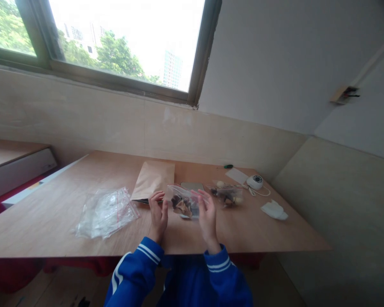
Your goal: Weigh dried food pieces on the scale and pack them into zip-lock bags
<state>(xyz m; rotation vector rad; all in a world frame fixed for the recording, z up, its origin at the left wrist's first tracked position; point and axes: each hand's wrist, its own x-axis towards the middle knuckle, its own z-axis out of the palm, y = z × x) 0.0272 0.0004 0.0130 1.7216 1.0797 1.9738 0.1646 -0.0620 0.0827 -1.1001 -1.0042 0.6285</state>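
Observation:
A clear zip bag (183,205) with brown and dark dried pieces inside is held up between both hands, above the front middle of the wooden table. My left hand (158,212) has its fingers closed on the bag's left edge. My right hand (207,215) pinches its right edge near the top. Behind the bag, partly hidden by it, lies a flat grey device (192,186). Just behind my left hand is a brown paper bag (155,177). To the right of my right hand lie filled clear bags (228,197) with dark and pale pieces.
Several flat clear bags (105,213) are heaped on the table (45,230) at left. At right are a white round device (255,182) with a cord, a white card (237,175), a crumpled white tissue (274,209) and a green-handled tool (228,166). A wall stands behind.

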